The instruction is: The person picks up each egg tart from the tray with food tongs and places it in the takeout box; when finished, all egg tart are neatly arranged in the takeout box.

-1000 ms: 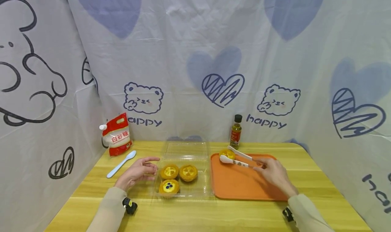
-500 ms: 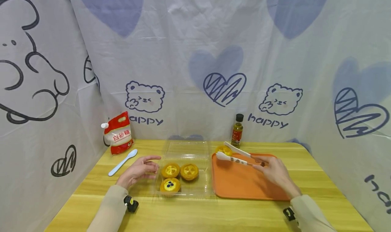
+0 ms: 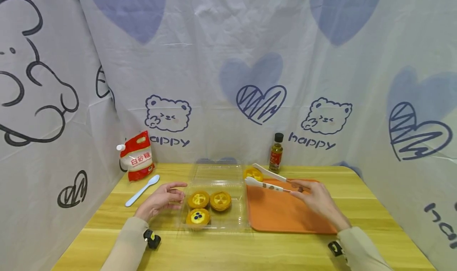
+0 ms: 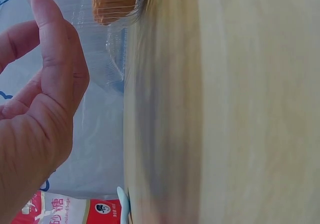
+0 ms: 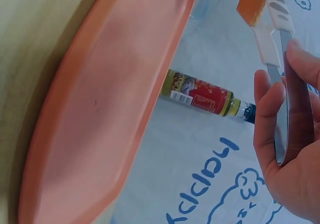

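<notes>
My right hand [image 3: 314, 197] grips white tongs [image 3: 269, 179] over the orange tray [image 3: 285, 215]. The tongs pinch a yellow egg tart [image 3: 252, 172] above the tray's far left corner, close to the clear plastic box [image 3: 216, 219]. In the right wrist view the tongs [image 5: 272, 36] clamp the tart [image 5: 251, 4] and my fingers [image 5: 272, 114] wrap the handles. Three egg tarts [image 3: 208, 205] sit in the box. My left hand [image 3: 162, 199] rests relaxed at the box's left edge, holding nothing; the left wrist view shows its fingers [image 4: 55, 68] beside the clear plastic [image 4: 97, 33].
A red sugar pouch [image 3: 136, 156] stands at the back left with a light blue spoon [image 3: 141, 191] lying near it. A small oil bottle [image 3: 275, 154] stands behind the tray. The box's open lid [image 3: 216, 172] lies toward the printed curtain. Bare wooden table [image 3: 232, 251] lies near me.
The right hand has carried the tongs and the tart leftward from over the tray toward the clear box. The left hand has stayed in place.
</notes>
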The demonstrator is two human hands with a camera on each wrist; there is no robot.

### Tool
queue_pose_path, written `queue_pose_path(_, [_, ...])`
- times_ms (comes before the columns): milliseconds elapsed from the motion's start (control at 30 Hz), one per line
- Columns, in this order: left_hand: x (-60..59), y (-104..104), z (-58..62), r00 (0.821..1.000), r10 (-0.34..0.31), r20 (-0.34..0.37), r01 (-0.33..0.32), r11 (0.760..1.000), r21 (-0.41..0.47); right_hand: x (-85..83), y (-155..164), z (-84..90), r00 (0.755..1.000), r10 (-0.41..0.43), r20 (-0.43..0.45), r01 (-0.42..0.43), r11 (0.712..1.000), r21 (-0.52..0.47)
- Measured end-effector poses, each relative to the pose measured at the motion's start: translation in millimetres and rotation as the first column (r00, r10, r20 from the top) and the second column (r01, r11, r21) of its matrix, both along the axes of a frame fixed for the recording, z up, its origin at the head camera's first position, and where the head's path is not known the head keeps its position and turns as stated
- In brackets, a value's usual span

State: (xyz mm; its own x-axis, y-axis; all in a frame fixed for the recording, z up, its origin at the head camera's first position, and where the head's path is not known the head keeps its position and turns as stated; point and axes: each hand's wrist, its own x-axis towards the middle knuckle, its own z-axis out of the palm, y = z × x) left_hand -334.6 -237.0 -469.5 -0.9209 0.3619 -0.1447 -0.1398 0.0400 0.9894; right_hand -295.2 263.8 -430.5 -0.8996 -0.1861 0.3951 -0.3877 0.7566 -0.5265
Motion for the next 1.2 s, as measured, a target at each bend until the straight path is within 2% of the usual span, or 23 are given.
queue_pose_path(300, [0.6,0,0.4,1.0,0.002,0.004,-0.002,1.0,0.001,2.2,-9,9.0,1.0,0.025,0.011,-0.026,0.998,0.062])
queue_pose_path(367, [1.0,0,1.4,1.0,0.001,0.004,-0.001,1.0,0.002,2.1,-10,10.4,0.998,0.044,0.036,-0.046,0.997,0.062])
queue_pose_path(500, [2.1,0,2.9,1.0,-0.004,-0.003,0.004,1.0,-0.004,1.1,-15,12.0,0.987,0.132,0.091,-0.135,0.991,0.024])
queue_pose_path(767, [3.4,1,3.1,1.0,-0.006,-0.005,0.006,1.0,0.0,0.1,-23,18.7,0.942,0.292,0.165,-0.3,0.954,0.023])
queue_pose_path(967, [2.6,1,2.7,1.0,-0.007,-0.005,0.007,1.0,0.007,0.7,-26,25.3,0.912,0.344,0.225,-0.359,0.933,0.032])
queue_pose_path(1067, [2.1,1,2.2,1.0,-0.011,-0.007,0.011,1.0,0.011,-0.9,-28,28.2,0.887,0.378,0.263,-0.401,0.915,0.038])
queue_pose_path(1200, [2.6,0,1.5,1.0,-0.018,-0.01,0.018,1.0,0.014,-3.0,-33,31.0,0.84,0.453,0.301,-0.482,0.876,0.028])
